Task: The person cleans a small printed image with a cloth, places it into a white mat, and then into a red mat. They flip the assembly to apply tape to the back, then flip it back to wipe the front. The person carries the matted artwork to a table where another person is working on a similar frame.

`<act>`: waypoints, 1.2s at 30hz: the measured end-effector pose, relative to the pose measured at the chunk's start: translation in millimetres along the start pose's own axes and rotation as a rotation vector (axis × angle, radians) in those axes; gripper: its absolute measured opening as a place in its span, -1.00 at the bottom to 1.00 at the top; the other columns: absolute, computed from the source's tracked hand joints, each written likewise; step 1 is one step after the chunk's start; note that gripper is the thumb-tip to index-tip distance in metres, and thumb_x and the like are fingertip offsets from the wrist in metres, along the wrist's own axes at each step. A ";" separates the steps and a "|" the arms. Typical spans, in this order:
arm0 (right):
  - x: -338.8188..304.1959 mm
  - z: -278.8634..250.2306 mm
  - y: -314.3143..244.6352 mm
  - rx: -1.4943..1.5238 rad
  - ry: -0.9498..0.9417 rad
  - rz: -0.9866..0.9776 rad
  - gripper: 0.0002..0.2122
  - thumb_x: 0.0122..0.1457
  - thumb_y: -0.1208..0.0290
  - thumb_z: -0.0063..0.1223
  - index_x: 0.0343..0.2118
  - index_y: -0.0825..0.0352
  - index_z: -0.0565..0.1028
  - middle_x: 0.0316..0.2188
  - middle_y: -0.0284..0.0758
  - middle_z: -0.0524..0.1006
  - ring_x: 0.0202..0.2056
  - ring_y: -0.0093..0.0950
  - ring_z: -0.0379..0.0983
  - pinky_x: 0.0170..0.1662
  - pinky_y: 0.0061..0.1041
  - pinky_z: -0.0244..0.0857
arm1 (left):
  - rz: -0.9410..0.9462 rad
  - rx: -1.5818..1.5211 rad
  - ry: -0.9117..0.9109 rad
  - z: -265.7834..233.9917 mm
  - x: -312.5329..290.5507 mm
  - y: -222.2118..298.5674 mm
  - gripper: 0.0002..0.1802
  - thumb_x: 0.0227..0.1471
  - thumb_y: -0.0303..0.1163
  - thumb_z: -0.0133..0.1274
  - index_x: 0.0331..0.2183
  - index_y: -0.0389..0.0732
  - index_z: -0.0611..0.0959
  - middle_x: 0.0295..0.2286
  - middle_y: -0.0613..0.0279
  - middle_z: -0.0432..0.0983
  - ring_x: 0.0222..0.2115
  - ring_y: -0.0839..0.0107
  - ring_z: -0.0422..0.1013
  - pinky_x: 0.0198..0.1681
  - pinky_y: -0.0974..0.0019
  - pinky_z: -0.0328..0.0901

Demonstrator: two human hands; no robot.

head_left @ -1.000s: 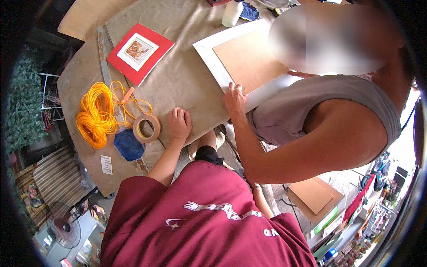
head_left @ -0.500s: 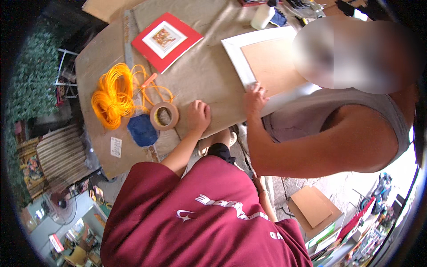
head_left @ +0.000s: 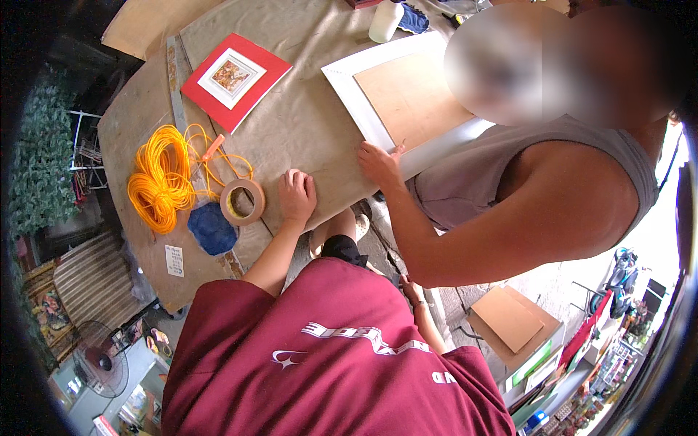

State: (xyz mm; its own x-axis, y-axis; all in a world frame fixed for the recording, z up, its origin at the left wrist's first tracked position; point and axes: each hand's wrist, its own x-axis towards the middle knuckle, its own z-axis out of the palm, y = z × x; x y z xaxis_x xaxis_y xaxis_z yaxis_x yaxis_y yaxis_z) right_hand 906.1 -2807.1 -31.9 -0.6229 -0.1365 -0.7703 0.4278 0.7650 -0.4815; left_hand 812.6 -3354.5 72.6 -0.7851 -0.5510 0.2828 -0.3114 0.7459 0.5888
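Note:
My left hand [head_left: 297,198] rests on the near edge of the cloth-covered table [head_left: 291,120], its fingers curled and nothing seen in them. Just left of it stands a roll of brown tape [head_left: 243,202], overlapping a dark blue pad [head_left: 212,229]. My right hand [head_left: 412,291] hangs low beside my body; its fingers are too small and partly hidden to read. On my right, a co-worker's hand [head_left: 379,164] holds the near corner of a white frame [head_left: 347,78] with a brown board [head_left: 411,94] inside it.
A bundle of orange cord [head_left: 161,178] lies at the left, near an orange-handled tool [head_left: 214,147]. Farther back is a red-matted picture [head_left: 254,94]. A white bottle [head_left: 385,20] stands at the far side. Brown boards [head_left: 507,320] lean low at the right; a fan [head_left: 102,360] stands lower left.
The view has swung a little, so most table things sit farther left in it. My left hand stays on the table edge, and the co-worker's hand stays at the frame's corner.

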 end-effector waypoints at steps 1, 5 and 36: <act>-0.6 0.4 6.3 0.005 0.004 -0.009 -0.76 0.36 0.37 0.08 -0.08 0.47 0.56 -0.38 -0.12 0.64 -0.47 -0.40 0.61 -0.48 -0.40 0.47 | 0.016 -0.009 -0.001 1.7 1.1 1.8 -0.84 0.20 -0.32 0.08 -0.30 -0.22 0.53 -0.22 0.00 0.46 -0.18 -0.06 0.39 -0.09 -0.09 0.30; 6.9 1.5 30.7 0.026 0.018 -0.114 -0.76 0.36 0.38 0.09 -0.07 0.48 0.56 -0.37 -0.10 0.64 -0.47 -0.38 0.61 -0.49 -0.39 0.48 | 0.021 -0.043 0.000 8.9 3.0 6.5 -0.84 0.22 -0.33 0.07 -0.28 -0.23 0.53 -0.22 0.00 0.46 -0.18 -0.07 0.39 -0.08 -0.09 0.30; 7.8 -9.7 -55.1 0.083 0.075 0.100 -0.64 0.43 0.21 0.04 -0.42 0.40 0.57 -0.50 -0.38 0.57 -0.47 -0.56 0.51 -0.35 -0.47 0.43 | -0.001 0.054 -0.066 -1.2 3.4 5.6 -0.78 0.19 -0.29 0.08 -0.28 -0.26 0.56 -0.24 -0.05 0.46 -0.17 -0.08 0.39 -0.08 -0.09 0.29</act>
State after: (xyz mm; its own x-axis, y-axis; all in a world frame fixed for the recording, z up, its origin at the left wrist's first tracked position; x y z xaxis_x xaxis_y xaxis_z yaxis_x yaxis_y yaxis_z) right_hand 871.3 -2844.1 -7.3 -0.6202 -0.0126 -0.7843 0.5408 0.7174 -0.4392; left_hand 808.9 -3352.7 77.8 -0.8177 -0.5273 0.2311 -0.3389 0.7653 0.5472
